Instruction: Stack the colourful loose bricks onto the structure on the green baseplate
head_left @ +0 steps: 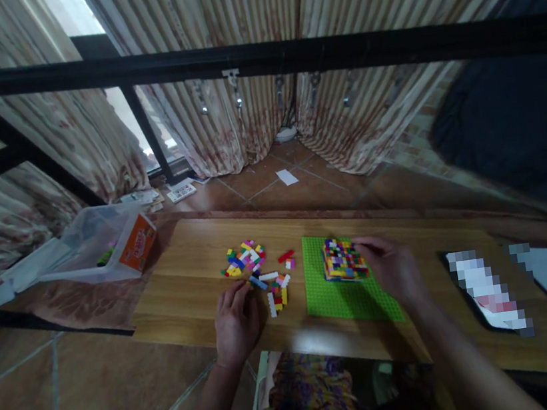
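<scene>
In the head view, the table [179, 291] runs from side to side, its left end clearly visible. The green plate [318, 293] takes up most of the table's depth, with a narrow strip of wood along its far and near edges. The multicoloured build [344, 261] sits on the plate's far half, with a slim band of studs to its left and a broader one between it and the plate's near edge.

The right hand [390, 267] reaches over the plate's right edge; its thumb and forefinger nearly meet at the build's far right corner, and whether a brick is pinched there cannot be told. The left hand [237, 319] rests by the table's near edge, fingers curled beside the loose bricks [278, 293]; its grip is hidden too. These bricks spread toward the far edge, and a red brick [286, 256] lies just off the plate's left edge.

A wide stretch of wood separates the bricks from the table's left end, beyond which stands the tub [134, 249]. More wood parts the right forearm from the tablet [486, 291], nearer the right end. A black rail [134, 67] crosses beyond the far edge.
</scene>
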`<state>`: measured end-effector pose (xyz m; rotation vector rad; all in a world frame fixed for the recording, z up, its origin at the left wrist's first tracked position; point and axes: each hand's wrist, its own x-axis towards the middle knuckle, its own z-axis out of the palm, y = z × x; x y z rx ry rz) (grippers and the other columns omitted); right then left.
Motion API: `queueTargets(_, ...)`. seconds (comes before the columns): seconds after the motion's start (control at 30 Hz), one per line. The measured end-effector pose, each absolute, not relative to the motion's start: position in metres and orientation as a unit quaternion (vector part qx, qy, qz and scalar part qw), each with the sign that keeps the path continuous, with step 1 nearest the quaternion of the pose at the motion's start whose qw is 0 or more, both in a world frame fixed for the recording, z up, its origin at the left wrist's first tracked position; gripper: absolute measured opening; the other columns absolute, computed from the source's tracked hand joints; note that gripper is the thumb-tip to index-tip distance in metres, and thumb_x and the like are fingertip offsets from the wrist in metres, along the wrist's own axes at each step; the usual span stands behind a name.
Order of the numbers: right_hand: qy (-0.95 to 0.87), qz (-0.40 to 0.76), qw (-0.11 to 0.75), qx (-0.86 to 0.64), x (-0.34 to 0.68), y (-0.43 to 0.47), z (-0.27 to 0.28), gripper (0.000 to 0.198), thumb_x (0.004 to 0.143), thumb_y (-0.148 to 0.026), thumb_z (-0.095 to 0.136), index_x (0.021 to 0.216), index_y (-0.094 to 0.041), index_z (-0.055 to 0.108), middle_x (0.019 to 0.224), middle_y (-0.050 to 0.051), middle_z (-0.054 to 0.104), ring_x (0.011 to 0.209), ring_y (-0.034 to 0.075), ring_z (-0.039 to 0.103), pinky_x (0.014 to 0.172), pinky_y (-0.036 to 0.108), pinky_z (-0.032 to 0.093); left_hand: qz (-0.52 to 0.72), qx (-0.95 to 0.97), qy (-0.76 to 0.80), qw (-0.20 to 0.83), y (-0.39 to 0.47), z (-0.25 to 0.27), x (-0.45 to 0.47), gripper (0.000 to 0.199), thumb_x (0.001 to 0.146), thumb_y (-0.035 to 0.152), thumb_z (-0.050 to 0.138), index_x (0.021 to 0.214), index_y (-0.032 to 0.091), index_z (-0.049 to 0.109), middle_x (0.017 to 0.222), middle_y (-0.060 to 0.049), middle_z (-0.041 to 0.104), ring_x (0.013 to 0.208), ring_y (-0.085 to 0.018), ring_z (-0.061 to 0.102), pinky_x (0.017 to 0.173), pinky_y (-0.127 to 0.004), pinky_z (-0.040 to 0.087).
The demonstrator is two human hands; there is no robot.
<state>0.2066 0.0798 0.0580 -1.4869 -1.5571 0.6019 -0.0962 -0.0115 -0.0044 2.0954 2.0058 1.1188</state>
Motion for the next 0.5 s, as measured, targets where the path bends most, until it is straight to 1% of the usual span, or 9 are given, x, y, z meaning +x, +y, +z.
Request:
queueTargets(0.07,-0.646,0.209,0.422,-0.601,0.215,0.091,0.056,0.023,0.082,-0.034,0.057,0.09,-0.021,0.073,0.094,0.006,0.073,0.086,0.02,0.067,0.082,0.036,0.052,0.358,0.676,0.643,0.012,-0.011,-0.006,-0.097,0.024,0.087,0.02,0.053,0.109,0.019,0.062,0.114,-0.01,0.064,0.105,-0.025,0.06,0.091,-0.043,0.051)
queueTargets(0.2,-0.697,0.192,0.366,-0.586,0.215,0.11,0.05,0.029,0.084,-0.027,0.052,0.107,-0.021,0.069,0.102,0.006,0.072,0.095,0.021,0.066,0.093,0.039,0.048,0.358,0.673,0.647,0.011,-0.01,-0.007,-0.098,0.024,0.086,0.021,0.054,0.108,0.019,0.062,0.113,-0.01,0.065,0.103,-0.025,0.061,0.09,-0.043,0.051)
queueTargets(0.37,-0.756,0.166,0.305,-0.554,0.211,0.122,0.049,0.032,0.086,-0.02,0.05,0.113,-0.024,0.067,0.096,0.003,0.072,0.098,0.02,0.062,0.094,0.037,0.046,0.363,0.667,0.651,0.008,-0.009,-0.006,-0.098,0.023,0.086,0.023,0.054,0.108,0.019,0.062,0.112,-0.01,0.065,0.103,-0.025,0.061,0.09,-0.042,0.052)
queueTargets(0.5,-0.782,0.161,0.281,-0.532,0.21,0.124,0.053,0.033,0.086,-0.018,0.051,0.116,-0.023,0.065,0.095,0.003,0.071,0.097,0.019,0.062,0.093,0.033,0.045,0.355,0.669,0.652,0.003,-0.009,-0.007,-0.098,0.021,0.086,0.024,0.054,0.105,0.018,0.063,0.111,-0.01,0.066,0.102,-0.025,0.061,0.09,-0.042,0.052)
